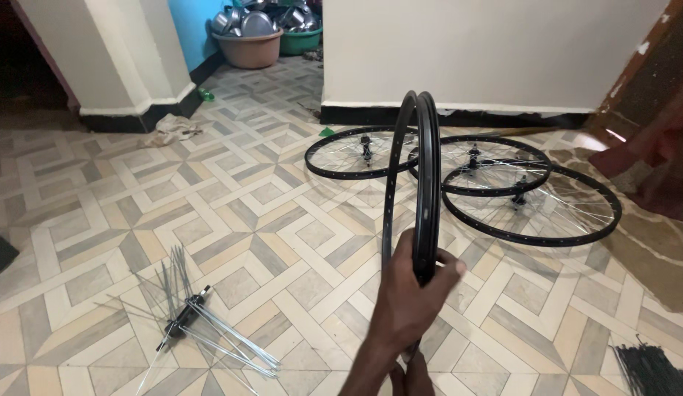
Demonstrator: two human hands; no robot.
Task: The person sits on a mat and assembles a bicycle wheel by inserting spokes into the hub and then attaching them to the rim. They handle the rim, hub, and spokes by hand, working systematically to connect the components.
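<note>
- While the black bare rim (422,176) stands upright on its edge, seen almost edge-on, one hand (415,290) is wrapped around its lower part, fingers curled over the metal and clamped tight on it; which of the person's two hands this is I cannot tell for sure, though it reads as the right.
- Just below that wrist, at the bottom edge of the view, part of a second hand (409,381) shows; too little is visible to tell whether its fingers are apart or together.
- Beyond the gripping hand, past the top of the rim, three spoked wheels (466,176) lie flat on the patterned tile floor (283,242), overlapping one another near the white wall (488,51).
- Off to the left of the hand, well apart, a hub with loose spokes (191,319) fanned out lies on the tiles.
- Low to the right of the hand, a bundle of black spokes (653,370) sits at the corner.
- Far beyond, to the left, a tub of metal dishes (250,37) stands in a doorway.
</note>
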